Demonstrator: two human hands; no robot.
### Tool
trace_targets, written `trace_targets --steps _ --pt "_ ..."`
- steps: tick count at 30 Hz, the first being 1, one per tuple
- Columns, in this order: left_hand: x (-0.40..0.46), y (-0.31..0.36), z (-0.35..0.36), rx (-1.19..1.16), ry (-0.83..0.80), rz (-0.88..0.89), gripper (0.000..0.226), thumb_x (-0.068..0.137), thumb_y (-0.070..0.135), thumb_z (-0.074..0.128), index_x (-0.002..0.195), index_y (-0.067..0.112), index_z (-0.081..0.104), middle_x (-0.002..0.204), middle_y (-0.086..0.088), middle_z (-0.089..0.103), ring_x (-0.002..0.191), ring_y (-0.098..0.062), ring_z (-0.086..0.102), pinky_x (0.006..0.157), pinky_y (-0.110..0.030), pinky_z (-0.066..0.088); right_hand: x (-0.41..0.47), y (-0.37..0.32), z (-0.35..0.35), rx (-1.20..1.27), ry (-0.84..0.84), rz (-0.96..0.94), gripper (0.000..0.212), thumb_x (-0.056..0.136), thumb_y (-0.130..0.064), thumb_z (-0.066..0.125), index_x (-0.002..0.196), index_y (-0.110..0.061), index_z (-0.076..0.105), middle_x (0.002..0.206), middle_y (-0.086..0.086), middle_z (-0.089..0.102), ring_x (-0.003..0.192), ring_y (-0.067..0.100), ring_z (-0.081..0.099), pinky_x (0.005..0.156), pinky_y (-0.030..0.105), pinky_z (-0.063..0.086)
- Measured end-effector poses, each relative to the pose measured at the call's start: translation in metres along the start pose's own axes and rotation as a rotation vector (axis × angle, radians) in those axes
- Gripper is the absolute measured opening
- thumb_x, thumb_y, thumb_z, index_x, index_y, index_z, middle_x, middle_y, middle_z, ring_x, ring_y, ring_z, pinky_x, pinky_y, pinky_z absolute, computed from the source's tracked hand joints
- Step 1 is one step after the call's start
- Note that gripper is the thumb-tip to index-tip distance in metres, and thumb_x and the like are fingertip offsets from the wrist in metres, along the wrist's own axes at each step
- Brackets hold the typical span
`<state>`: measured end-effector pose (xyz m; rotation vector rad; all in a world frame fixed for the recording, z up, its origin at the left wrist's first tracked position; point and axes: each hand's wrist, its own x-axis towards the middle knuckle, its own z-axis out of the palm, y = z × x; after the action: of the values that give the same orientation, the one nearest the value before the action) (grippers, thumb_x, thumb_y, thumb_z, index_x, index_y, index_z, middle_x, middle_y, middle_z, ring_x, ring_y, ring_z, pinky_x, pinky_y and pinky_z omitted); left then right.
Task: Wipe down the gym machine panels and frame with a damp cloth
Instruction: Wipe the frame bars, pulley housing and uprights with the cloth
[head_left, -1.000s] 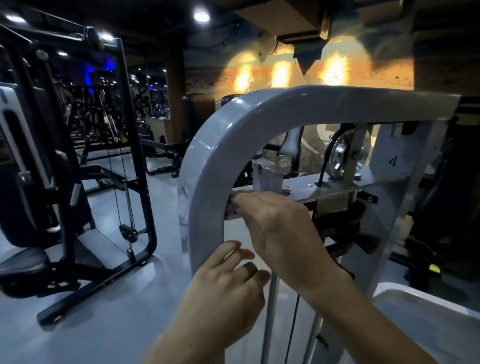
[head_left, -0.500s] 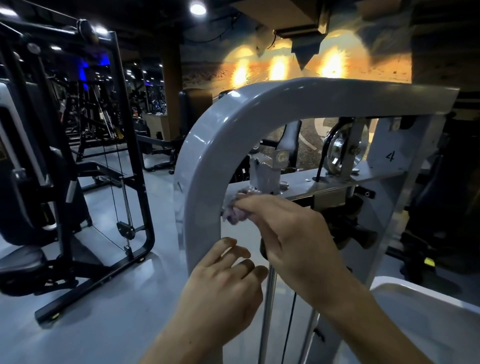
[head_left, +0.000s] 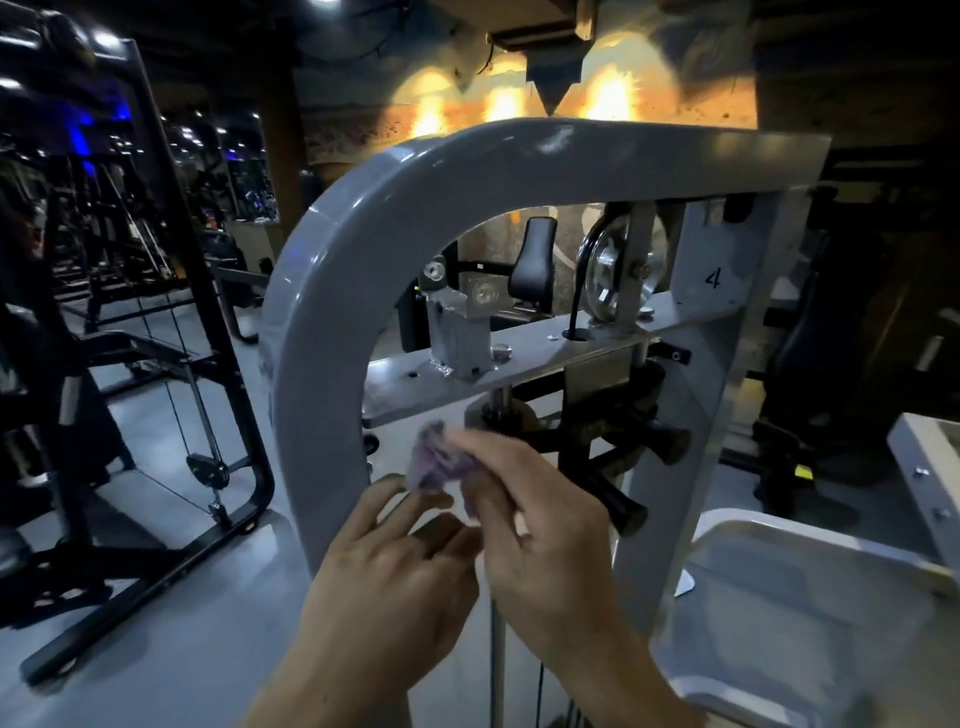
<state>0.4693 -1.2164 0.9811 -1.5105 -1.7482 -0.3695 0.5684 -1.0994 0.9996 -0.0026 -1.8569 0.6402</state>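
Observation:
The grey gym machine frame (head_left: 332, 291) arches from lower left up and across to the right. Inside it a flat metal cross plate (head_left: 524, 364) carries a pulley (head_left: 618, 265) and a small metal block. My right hand (head_left: 524, 525) pinches a crumpled purple cloth (head_left: 434, 460) just below the plate, clear of the metal. My left hand (head_left: 384, 577) is below and left of it, fingers loosely spread, fingertips close under the cloth. Whether they touch the cloth is unclear.
A black cable machine (head_left: 171, 364) stands on the left on the grey floor. Black knobs (head_left: 660, 441) jut out under the cross plate. A pale grey panel (head_left: 810, 613) lies at lower right. More gym equipment fills the dark background.
My right hand has pulled the cloth down off the cross plate's left end, towards me. My left hand has stayed close beneath it. The view has come nearer the frame.

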Motion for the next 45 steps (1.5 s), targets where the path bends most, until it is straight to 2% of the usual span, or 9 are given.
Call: trace_targets --steps 3,6,9,12,16,28,34,40,45 --pt "-0.001 -0.002 0.003 0.013 -0.020 0.012 0.016 0.082 0.020 0.062 0.085 0.024 0.077 0.084 0.007 0.073 0.096 -0.022 0.072 0.105 -0.042 0.038 -0.027 0.015 -0.018 -0.048 0.006 0.187 0.040 0.099 -0.012 0.062 0.117 -0.047 0.067 0.103 -0.026 0.070 0.087 -0.007 0.066 0.072 0.006 0.048" --pt "-0.002 -0.002 0.003 0.001 -0.029 0.011 0.017 0.084 0.020 0.061 0.087 0.026 0.077 0.084 0.010 0.072 0.099 -0.021 0.073 0.106 -0.043 0.038 -0.020 0.037 -0.050 -0.171 0.063 0.281 0.053 0.100 -0.012 0.063 0.111 -0.063 0.059 0.096 -0.026 0.067 0.082 0.004 0.066 0.072 0.014 0.053" --pt "-0.003 -0.002 0.004 -0.002 -0.036 -0.001 0.020 0.088 0.022 0.058 0.088 0.026 0.077 0.084 0.011 0.072 0.101 -0.021 0.073 0.107 -0.043 0.038 0.011 0.054 -0.073 -0.420 0.192 0.158 0.029 0.096 -0.014 0.064 0.117 -0.032 0.070 0.093 -0.016 0.058 0.082 0.011 0.061 0.074 0.011 0.042" --pt "-0.004 -0.001 0.005 0.000 -0.036 -0.007 0.019 0.088 0.021 0.058 0.088 0.026 0.077 0.084 0.011 0.072 0.101 -0.021 0.073 0.107 -0.043 0.038 0.028 0.064 -0.069 -0.597 0.110 0.051 0.022 0.094 -0.008 0.069 0.116 -0.010 0.074 0.098 -0.007 0.068 0.091 0.019 0.059 0.080 0.019 0.041" --pt "-0.004 -0.001 0.005 -0.001 -0.041 -0.014 0.018 0.087 0.020 0.059 0.087 0.026 0.076 0.082 0.010 0.071 0.102 -0.021 0.072 0.109 -0.042 0.036 0.022 0.063 -0.049 -0.685 0.006 0.051 0.024 0.091 -0.006 0.072 0.114 -0.009 0.074 0.107 0.003 0.074 0.100 0.023 0.063 0.092 0.029 0.047" --pt "-0.003 0.005 0.008 -0.036 -0.053 -0.051 0.020 0.089 0.021 0.056 0.087 0.024 0.076 0.083 0.009 0.070 0.105 -0.021 0.071 0.110 -0.042 0.037 0.020 0.056 -0.043 -0.573 0.018 -0.034 0.027 0.087 -0.007 0.077 0.113 -0.011 0.075 0.099 -0.001 0.074 0.097 0.021 0.063 0.081 0.041 0.057" --pt "-0.004 0.004 0.006 -0.048 -0.098 -0.055 0.019 0.088 0.022 0.056 0.088 0.024 0.075 0.084 0.008 0.070 0.105 -0.021 0.070 0.112 -0.041 0.037 0.018 0.037 -0.005 -0.557 -0.120 -0.177 0.022 0.092 -0.016 0.067 0.112 -0.012 0.074 0.104 0.000 0.076 0.102 0.022 0.063 0.086 0.040 0.055" --pt "-0.004 0.005 0.005 -0.043 -0.112 -0.066 0.017 0.087 0.022 0.058 0.086 0.024 0.074 0.082 0.009 0.068 0.105 -0.020 0.069 0.114 -0.039 0.034 0.026 0.044 -0.023 -0.603 -0.037 -0.102 0.023 0.085 -0.009 0.072 0.108 -0.010 0.074 0.095 0.003 0.073 0.094 0.022 0.061 0.080 0.042 0.055" --pt "-0.003 0.006 0.006 -0.029 -0.146 -0.089 0.022 0.089 0.026 0.055 0.087 0.025 0.076 0.084 0.009 0.073 0.106 -0.021 0.070 0.114 -0.039 0.031 0.030 0.042 0.008 -0.631 -0.136 -0.327 0.011 0.094 -0.009 0.072 0.104 -0.012 0.075 0.088 0.001 0.073 0.093 0.021 0.061 0.082 0.034 0.051"
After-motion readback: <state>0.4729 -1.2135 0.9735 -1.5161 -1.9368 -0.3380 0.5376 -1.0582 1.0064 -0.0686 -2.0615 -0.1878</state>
